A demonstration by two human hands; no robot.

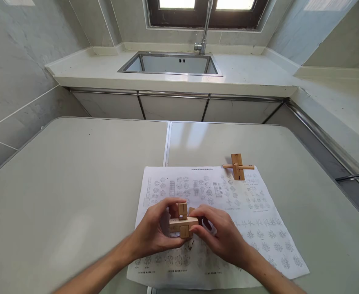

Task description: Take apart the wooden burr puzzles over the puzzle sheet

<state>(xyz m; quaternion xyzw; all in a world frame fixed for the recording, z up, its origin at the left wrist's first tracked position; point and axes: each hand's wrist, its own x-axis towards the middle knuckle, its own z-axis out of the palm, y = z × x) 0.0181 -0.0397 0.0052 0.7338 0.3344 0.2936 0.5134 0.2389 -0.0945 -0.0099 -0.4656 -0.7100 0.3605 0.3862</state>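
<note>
Wooden puzzle [182, 222] sits half-built in both our grips, left hand [155, 230] and right hand [218, 234] clamped on it, while a finished cross puzzle [238, 166] waits on the instruction sheet [259, 220].

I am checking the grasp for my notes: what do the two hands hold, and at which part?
Both hold one wooden interlocking puzzle above the instruction sheet: left hand at its left end, right hand at its right end.

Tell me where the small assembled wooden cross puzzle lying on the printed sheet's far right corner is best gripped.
Probably the small assembled wooden cross puzzle is best taken from above, pinching the broad upright block's two side faces; the thin rod sticking out left and right looks too slender for a steady grip.
</note>
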